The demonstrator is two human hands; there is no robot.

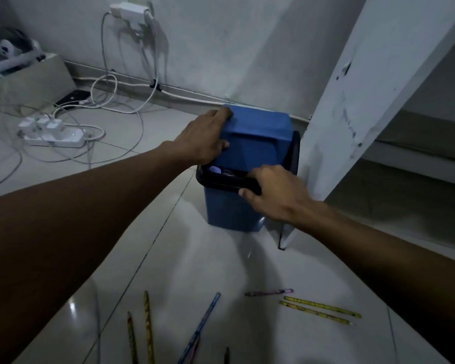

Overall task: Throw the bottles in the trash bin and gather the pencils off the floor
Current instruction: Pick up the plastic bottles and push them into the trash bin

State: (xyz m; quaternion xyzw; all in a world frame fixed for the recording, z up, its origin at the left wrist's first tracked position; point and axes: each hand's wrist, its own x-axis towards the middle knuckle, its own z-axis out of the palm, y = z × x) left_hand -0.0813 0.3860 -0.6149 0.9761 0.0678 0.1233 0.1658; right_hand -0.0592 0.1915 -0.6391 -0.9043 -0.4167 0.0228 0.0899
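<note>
A small blue trash bin (229, 214) stands on the tiled floor against the wall. My left hand (205, 137) grips its blue lid (258, 135), which is tilted up. On the near side, my right hand (273, 193) holds the bin's black rim (221, 181). Through the gap something pale shows inside the bin; I cannot tell what it is. Several pencils lie on the floor close to me: two yellow ones (321, 308) at the right, a pink one (268, 292), a blue one (202, 327), and yellow ones (147, 327) at the left.
A white shelf unit (352, 114) stands right beside the bin. A white power strip (53, 132) with plugs and loose cables (108, 101) sprawls over the floor at the left. A wall socket with chargers (134, 11) hangs above.
</note>
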